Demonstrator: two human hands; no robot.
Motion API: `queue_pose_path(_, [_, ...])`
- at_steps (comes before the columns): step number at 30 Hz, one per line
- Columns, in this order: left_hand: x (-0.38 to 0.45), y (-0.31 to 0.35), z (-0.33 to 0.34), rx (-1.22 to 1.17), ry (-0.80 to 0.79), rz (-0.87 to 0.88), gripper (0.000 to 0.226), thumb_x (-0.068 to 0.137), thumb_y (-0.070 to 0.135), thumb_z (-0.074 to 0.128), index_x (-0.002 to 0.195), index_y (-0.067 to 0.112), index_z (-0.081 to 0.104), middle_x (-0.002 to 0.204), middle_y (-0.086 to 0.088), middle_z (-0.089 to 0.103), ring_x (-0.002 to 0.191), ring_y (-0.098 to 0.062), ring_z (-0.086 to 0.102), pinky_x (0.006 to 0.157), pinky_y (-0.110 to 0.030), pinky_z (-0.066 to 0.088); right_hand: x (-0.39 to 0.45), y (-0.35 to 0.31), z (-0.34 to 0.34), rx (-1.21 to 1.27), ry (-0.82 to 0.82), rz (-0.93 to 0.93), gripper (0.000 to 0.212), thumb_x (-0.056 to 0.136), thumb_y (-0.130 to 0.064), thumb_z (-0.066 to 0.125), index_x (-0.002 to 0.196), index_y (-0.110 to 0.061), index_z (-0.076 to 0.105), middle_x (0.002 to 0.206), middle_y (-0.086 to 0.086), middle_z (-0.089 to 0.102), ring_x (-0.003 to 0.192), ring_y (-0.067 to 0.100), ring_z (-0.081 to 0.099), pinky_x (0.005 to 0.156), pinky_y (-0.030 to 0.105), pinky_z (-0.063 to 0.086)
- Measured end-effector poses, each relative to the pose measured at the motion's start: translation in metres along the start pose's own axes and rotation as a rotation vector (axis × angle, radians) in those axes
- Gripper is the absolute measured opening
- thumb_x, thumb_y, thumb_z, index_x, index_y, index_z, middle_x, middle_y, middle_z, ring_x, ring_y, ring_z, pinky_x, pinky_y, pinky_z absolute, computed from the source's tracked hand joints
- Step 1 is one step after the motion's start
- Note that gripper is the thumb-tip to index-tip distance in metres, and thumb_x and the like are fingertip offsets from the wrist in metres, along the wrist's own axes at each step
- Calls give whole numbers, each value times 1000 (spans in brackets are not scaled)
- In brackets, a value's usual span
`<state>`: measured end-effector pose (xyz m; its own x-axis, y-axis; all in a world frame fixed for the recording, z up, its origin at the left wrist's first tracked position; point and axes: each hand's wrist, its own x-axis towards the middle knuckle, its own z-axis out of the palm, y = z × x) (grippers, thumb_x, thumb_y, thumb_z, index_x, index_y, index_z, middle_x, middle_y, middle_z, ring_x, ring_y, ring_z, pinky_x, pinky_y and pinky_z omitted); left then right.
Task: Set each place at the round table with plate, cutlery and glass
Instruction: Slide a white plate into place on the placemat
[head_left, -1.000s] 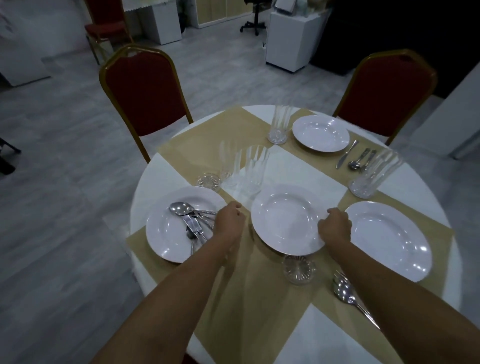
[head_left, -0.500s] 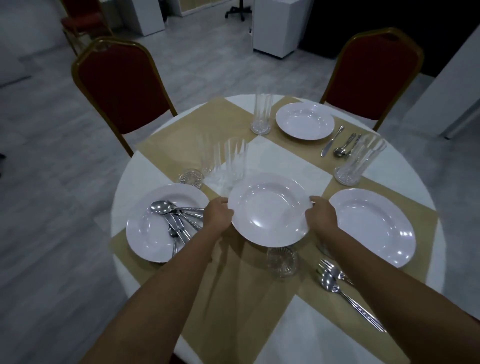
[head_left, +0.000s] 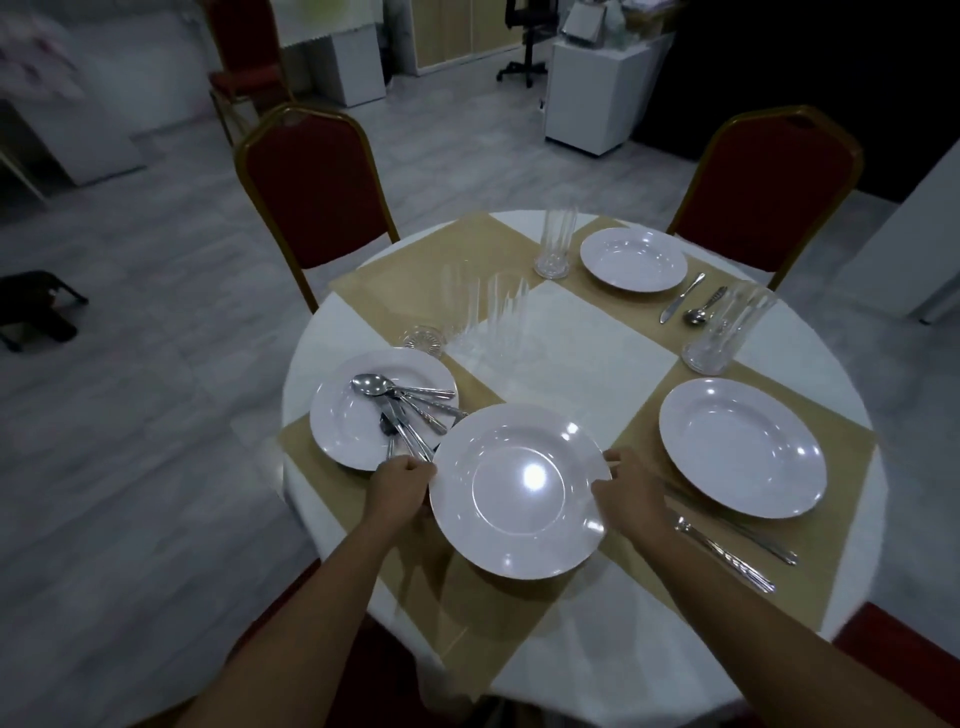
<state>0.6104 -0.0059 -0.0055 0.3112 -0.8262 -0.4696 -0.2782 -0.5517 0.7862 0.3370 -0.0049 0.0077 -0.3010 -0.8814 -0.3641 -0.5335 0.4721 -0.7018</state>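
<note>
1. Gripping white plate (head_left: 519, 488) by opposite rims: left hand (head_left: 400, 486) curled on left rim, right hand (head_left: 626, 493) pinching right rim.
2. Plate level, between both hands, over near edge of round table (head_left: 597, 358); lifted or resting, cannot tell.
3. Likely destination the near place; both hands equally close.
4. Cutlery pile (head_left: 402, 410) on left-edge plate (head_left: 353, 421), just beside left hand; risk of a knock.
5. Fork and knife (head_left: 727, 551) lying right of right hand, handles toward near-right edge.
</note>
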Motion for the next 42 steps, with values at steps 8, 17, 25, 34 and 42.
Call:
queue_pose_path(8, [-28,-39,-24,-36,-74,-29,21,87,19,54,82,0,62,86,-21,65,77,-32,65,57,-38,58,-42,12,33,-142,-8,-31,36,81,-3,53,114,-15,54,107,3,63,89,21,58,74,28,43])
queue_pose_path(17, [-21,-66,-48,63,-101,-64,21,88,19,56,73,4,53,81,-19,63,68,-28,65,47,-28,53,-67,12,61,-189,-16,-64,36,81,-2,51,114,-18,54,104,1,66,87,22,61,73,30,48])
queue_pose_path(25, [-18,-78,-51,70,-203,-92,16,87,15,56,81,1,56,83,-20,66,67,-31,67,47,-28,52,-74,19,66,-203,-17,-15,44,82,-3,51,124,-17,52,115,3,63,98,22,61,82,34,52])
queue_pose_path(34, [9,-71,-52,-33,-174,-97,15,87,14,57,77,3,55,76,-17,65,65,-30,65,57,-34,57,-59,4,74,-212,11,-20,44,84,-1,50,126,-13,54,119,5,65,105,25,62,81,28,46])
queue_pose_path(42, [53,-55,-66,-602,-33,-251,32,96,19,53,120,-2,51,110,-22,61,98,-37,63,77,-41,53,-52,-1,77,-189,4,-24,46,85,0,50,128,-15,54,119,4,65,103,24,62,81,29,48])
